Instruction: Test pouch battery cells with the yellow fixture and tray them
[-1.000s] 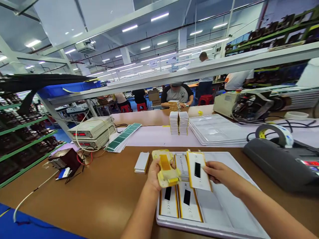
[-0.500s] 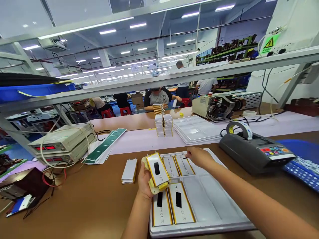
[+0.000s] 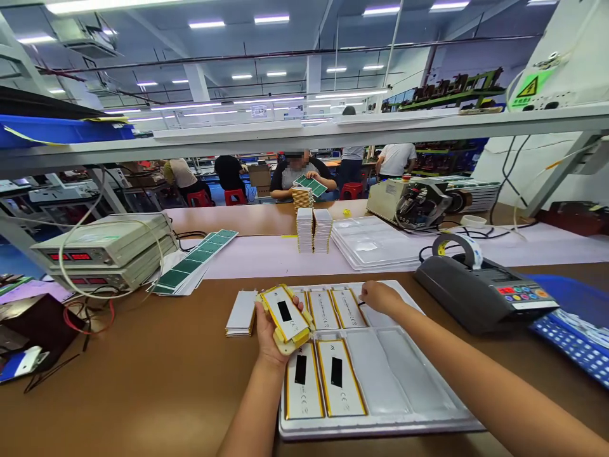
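Observation:
My left hand (image 3: 267,331) is wrapped round a pale yellow holder (image 3: 288,346). On the holder lies a flat white battery cell (image 3: 287,322) with yellow edges and a black patch. My right hand (image 3: 380,298), fingers pinched, is over the far part of the white plastic tray (image 3: 380,426); a small dark strip (image 3: 362,303) sticks out from its fingertips. In the tray's near row lie two battery cells with black patches, one of them this cell (image 3: 339,377). Cells without a visible patch, such as this one (image 3: 349,308), lie in the far row.
A short stack of cells (image 3: 241,313) stands left of the tray, and taller stacks (image 3: 314,230) stand behind it. A grey tape dispenser (image 3: 480,292) is at the right. Stacked trays (image 3: 375,244), a green sheet (image 3: 195,261) and meters (image 3: 109,247) lie around. A co-worker (image 3: 304,174) sits opposite.
My left hand, with the holder and cell, has moved slightly left, showing more of the far row. My right hand stays pinched over the tray. The co-worker opposite now holds a green sheet.

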`<state>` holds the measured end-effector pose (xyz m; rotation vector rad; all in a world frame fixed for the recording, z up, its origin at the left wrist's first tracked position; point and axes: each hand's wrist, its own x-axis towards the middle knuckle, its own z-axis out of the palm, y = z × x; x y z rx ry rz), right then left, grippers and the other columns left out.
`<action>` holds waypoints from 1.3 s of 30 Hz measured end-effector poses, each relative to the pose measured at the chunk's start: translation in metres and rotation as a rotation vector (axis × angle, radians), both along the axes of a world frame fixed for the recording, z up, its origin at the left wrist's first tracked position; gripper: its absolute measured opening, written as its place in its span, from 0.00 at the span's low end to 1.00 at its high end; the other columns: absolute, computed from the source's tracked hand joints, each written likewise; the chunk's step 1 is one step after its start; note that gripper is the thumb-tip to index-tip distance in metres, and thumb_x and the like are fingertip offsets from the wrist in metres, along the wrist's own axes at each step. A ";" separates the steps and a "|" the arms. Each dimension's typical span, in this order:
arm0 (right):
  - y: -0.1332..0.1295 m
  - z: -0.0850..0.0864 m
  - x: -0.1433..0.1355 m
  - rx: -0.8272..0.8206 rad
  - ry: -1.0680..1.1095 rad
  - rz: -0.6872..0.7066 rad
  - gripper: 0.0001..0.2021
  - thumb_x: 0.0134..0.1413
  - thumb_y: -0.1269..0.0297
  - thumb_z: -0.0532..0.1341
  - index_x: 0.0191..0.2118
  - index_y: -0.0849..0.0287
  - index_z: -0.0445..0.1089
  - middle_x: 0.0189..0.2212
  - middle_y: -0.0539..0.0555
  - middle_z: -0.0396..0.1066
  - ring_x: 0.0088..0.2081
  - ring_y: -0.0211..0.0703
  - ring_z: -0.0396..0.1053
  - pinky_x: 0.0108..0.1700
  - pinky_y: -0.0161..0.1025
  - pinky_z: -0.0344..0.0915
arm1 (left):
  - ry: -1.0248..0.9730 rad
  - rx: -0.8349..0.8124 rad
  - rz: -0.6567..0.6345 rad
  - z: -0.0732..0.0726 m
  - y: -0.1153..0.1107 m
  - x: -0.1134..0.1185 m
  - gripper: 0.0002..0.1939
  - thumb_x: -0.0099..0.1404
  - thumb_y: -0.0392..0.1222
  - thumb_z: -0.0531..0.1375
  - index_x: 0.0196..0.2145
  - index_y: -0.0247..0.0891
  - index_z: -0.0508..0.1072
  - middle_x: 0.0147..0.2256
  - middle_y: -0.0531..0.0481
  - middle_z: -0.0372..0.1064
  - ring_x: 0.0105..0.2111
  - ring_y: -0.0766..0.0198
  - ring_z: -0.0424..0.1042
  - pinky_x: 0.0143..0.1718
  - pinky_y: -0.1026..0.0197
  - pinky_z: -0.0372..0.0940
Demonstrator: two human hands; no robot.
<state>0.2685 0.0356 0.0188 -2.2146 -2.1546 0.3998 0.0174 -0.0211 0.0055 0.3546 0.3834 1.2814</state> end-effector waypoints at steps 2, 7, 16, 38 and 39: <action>0.004 -0.003 0.004 -0.018 0.026 -0.021 0.14 0.54 0.59 0.49 0.30 0.62 0.67 0.30 0.58 0.70 0.31 0.44 0.67 0.28 0.36 0.56 | -0.002 -0.026 0.001 0.000 0.000 0.001 0.31 0.53 0.66 0.49 0.39 0.37 0.69 0.35 0.45 0.70 0.37 0.54 0.69 0.39 0.49 0.65; -0.001 -0.010 -0.008 -0.127 0.402 -0.080 0.14 0.53 0.59 0.52 0.24 0.63 0.65 0.23 0.54 0.68 0.26 0.38 0.64 0.27 0.33 0.56 | 0.007 -0.065 0.008 -0.002 -0.002 0.001 0.31 0.53 0.65 0.50 0.40 0.35 0.69 0.35 0.43 0.70 0.38 0.52 0.69 0.37 0.49 0.65; -0.011 0.032 -0.038 0.053 0.666 0.035 0.11 0.52 0.62 0.51 0.30 0.62 0.67 0.26 0.53 0.69 0.29 0.40 0.65 0.28 0.33 0.58 | -0.027 0.099 -0.118 -0.009 -0.008 0.003 0.34 0.53 0.66 0.48 0.43 0.33 0.68 0.38 0.41 0.70 0.38 0.52 0.69 0.40 0.50 0.63; -0.102 0.019 -0.044 0.012 -0.066 0.288 0.08 0.54 0.70 0.50 0.33 0.57 0.65 0.28 0.55 0.70 0.31 0.44 0.66 0.26 0.36 0.48 | -0.002 0.069 -0.027 -0.006 -0.008 -0.001 0.23 0.55 0.54 0.55 0.44 0.36 0.67 0.39 0.44 0.69 0.38 0.54 0.68 0.43 0.47 0.61; -0.106 0.016 -0.042 0.004 -0.080 0.292 0.08 0.53 0.71 0.50 0.33 0.58 0.65 0.29 0.55 0.71 0.31 0.44 0.67 0.26 0.36 0.48 | 0.022 0.058 -0.023 -0.008 -0.007 -0.001 0.21 0.54 0.48 0.56 0.44 0.36 0.66 0.38 0.45 0.69 0.39 0.54 0.68 0.43 0.47 0.61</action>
